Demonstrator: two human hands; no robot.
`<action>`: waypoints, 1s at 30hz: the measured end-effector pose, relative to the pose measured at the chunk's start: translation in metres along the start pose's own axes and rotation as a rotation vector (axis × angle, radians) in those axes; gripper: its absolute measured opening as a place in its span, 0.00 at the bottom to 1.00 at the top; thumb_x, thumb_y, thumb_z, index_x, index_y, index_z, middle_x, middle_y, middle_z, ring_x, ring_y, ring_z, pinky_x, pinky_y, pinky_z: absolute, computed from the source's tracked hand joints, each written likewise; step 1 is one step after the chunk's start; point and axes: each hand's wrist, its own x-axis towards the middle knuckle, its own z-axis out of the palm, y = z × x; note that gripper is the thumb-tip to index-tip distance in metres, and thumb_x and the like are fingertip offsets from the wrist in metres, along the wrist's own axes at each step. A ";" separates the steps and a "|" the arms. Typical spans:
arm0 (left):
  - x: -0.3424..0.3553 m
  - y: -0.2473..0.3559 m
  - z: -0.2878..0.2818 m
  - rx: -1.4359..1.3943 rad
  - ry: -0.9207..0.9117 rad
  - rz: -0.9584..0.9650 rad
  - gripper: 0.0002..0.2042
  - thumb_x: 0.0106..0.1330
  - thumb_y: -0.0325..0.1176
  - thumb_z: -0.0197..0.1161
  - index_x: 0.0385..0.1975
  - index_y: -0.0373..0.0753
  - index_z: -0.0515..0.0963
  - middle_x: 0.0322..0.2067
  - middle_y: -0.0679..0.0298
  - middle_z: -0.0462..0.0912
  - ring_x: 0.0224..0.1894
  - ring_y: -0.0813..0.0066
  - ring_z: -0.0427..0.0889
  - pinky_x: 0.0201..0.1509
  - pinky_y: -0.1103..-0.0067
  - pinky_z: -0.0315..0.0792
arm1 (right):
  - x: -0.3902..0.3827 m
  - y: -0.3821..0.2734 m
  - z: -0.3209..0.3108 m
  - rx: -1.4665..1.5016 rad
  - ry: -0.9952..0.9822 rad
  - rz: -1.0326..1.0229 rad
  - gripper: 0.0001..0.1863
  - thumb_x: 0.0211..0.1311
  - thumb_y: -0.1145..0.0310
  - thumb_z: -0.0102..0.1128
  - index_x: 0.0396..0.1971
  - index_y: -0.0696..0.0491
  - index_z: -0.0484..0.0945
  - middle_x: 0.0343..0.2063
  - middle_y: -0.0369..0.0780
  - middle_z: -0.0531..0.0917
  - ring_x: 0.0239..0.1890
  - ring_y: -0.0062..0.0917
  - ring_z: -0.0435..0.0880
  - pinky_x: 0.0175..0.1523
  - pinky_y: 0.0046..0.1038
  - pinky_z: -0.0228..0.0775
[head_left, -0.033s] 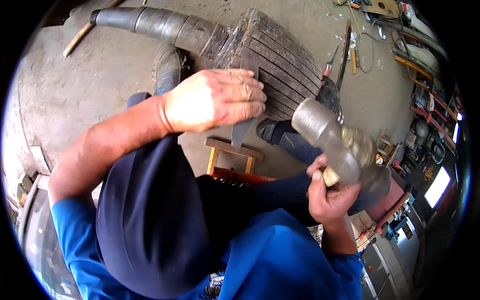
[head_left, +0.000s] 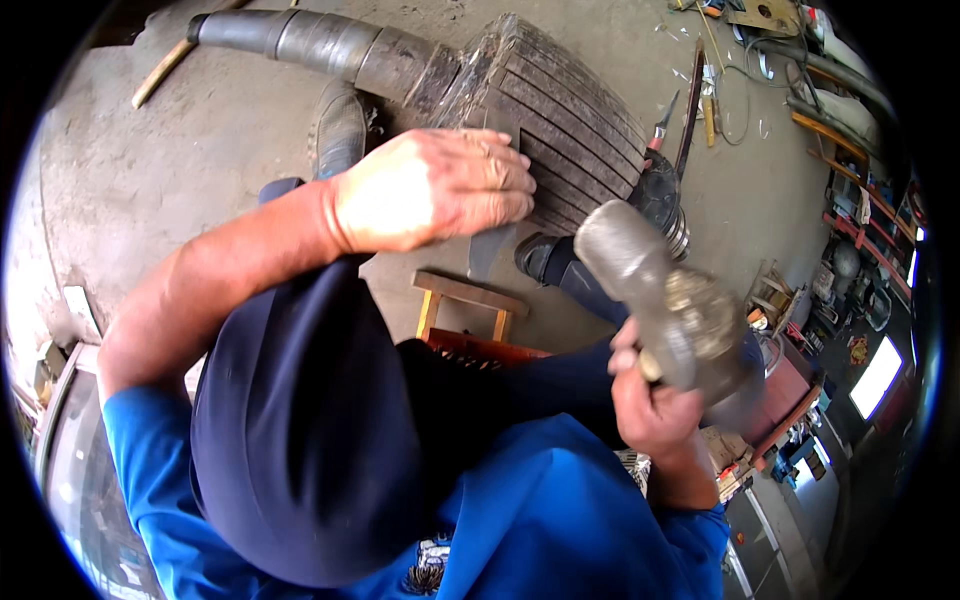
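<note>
My left hand (head_left: 430,190) lies over the grooved top of a heavy anvil-like metal block (head_left: 570,120), fingers together and closed on a thin metal sheet (head_left: 488,250). Blurred parts of the sheet show above and below the fingers; the rest is hidden under the hand. A long, tapered round horn (head_left: 320,45) runs from the block toward the far left. In my right hand (head_left: 650,405) is a hammer, gripped by its handle close to the head. The big metal hammer head (head_left: 625,250) is raised in front of the hand, smeared by motion, to the right of the block.
My dark trouser leg (head_left: 300,420) rises at left, its shoe (head_left: 338,130) beside the horn. Below the block stands a small wooden stool (head_left: 470,292). Long metal strips and hand tools (head_left: 690,110) lie on the floor at far right. Clutter lines the right side (head_left: 845,270).
The hammer head has shifted slightly left and turned a little in my right hand. My left hand stays nearly in place, while the sheet's lower end has moved slightly and looks more blurred.
</note>
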 end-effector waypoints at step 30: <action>0.007 -0.003 0.003 -0.056 -0.006 -0.058 0.16 0.65 0.33 0.60 0.48 0.31 0.80 0.48 0.51 0.85 0.54 0.52 0.85 0.65 0.63 0.77 | 0.019 -0.053 0.024 -0.722 -0.414 -0.698 0.30 0.55 0.64 0.74 0.55 0.65 0.78 0.26 0.42 0.79 0.20 0.33 0.79 0.24 0.32 0.72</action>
